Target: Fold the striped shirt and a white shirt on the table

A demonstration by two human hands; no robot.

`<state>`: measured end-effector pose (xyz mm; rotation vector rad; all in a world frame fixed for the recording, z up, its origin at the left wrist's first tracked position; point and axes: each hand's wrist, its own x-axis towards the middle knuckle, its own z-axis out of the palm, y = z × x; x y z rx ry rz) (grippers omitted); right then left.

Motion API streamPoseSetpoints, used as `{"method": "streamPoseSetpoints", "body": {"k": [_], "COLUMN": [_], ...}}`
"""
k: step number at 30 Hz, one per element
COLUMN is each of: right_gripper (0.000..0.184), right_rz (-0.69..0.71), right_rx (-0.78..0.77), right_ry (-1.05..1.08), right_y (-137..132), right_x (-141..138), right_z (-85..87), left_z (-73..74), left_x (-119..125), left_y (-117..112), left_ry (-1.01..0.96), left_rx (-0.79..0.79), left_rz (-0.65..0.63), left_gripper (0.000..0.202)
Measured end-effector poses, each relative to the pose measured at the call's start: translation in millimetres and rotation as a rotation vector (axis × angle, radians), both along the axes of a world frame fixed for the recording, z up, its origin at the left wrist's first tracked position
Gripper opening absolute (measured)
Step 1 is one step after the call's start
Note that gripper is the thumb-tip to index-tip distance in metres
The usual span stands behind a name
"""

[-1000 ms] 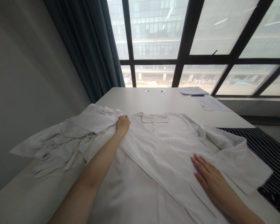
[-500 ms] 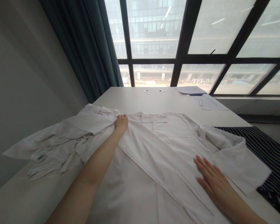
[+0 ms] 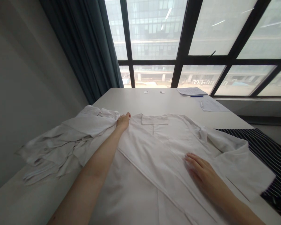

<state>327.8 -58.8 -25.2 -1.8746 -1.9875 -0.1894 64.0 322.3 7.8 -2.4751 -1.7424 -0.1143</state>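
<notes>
White coat (image 3: 152, 156) lies on desk (image 3: 131, 101), partly spread: body mostly flat btwn L grip (image 3: 123, 121) & R grip (image 3: 198, 165), fabric left of L grip bunched, not flat. L grip's fingers curl tight on coat nr collar (image 3: 154, 120); R grip extends palm-down on coat, seemingly holding nothing. Striped cloth (image 3: 264, 150), right of R grip, is part hidden by sleeve (image 3: 239, 156); papers (image 3: 215, 104) & pen (image 3: 196, 96) sit well beyond R grip.
</notes>
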Motion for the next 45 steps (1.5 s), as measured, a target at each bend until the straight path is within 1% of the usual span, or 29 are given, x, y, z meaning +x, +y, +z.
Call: {"method": "streamPoseSetpoints", "body": {"k": [6,9,12,14,17,19,21,23,26,29,33,36,38,42,45], "right_gripper": [0.042,0.042,0.042,0.042,0.043,0.044,0.044,0.046,0.048,0.049,0.049,0.048,0.047,0.039,0.03], "right_rz": [0.025,0.022,0.02,0.021,0.021,0.018,0.013,0.007,-0.008,-0.026,-0.033,-0.021,0.002,0.049,0.001], "right_rx": [-0.036,-0.047,-0.051,-0.051,-0.053,-0.059,-0.074,-0.095,-0.118,-0.129,-0.124,-0.115,-0.098,-0.057,-0.061], "right_ry": [-0.071,-0.076,-0.074,-0.08,-0.084,-0.079,-0.071,-0.065,-0.075,-0.09,-0.089,-0.092,-0.093,-0.047,0.038], "right_y": [0.5,-0.4,-0.3,0.0,0.1,-0.2,-0.8,-1.7,-3.1,-4.1,-4.0,-3.0,-3.2,-9.7,-20.4], "right_x": [-3.3,-2.1,-2.0,-2.3,-2.8,-2.9,-2.5,-1.5,0.6,2.0,2.7,4.3,5.9,7.2,6.8], "right_z": [-14.9,-16.1,-15.0,-14.9,-16.1,-17.1,-17.8,-18.5,-20.5,-23.6,-26.9,-26.3,-23.7,-15.4,-10.5], "left_z": [-2.3,-2.7,-4.1,-7.9,-17.5,-23.8,-27.5,-27.9,-24.1,-19.0,-12.6,-8.7,-7.5,-8.3,-9.0], "left_x": [0.6,5.0,11.7,15.0,14.4,10.2,5.0,1.0,-0.7,-3.2,-20.4,-44.5,-63.5,-98.4,-111.6], "left_y": [-3.3,-9.4,-20.5,-30.2,-43.2,-48.1,-49.6,-49.4,-51.7,-63.8,-94.4,-118.2,-130.1,-144.7,-151.3], "left_ry": [0.027,0.033,0.032,0.034,0.044,0.054,0.062,0.069,0.075,0.076,0.077,0.076,0.048,-0.098,-0.165], "left_rx": [0.034,0.081,0.113,0.105,0.06,0.022,-0.009,-0.029,-0.033,-0.006,0.036,0.058,0.089,0.18,0.233], "left_rz": [-0.048,-0.056,-0.089,-0.129,-0.18,-0.198,-0.205,-0.204,-0.188,-0.168,-0.197,-0.249,-0.286,-0.383,-0.408], "left_gripper": [0.033,0.036,0.039,0.038,0.038,0.039,0.045,0.051,0.052,0.048,0.045,0.046,0.047,0.05,0.05]}}
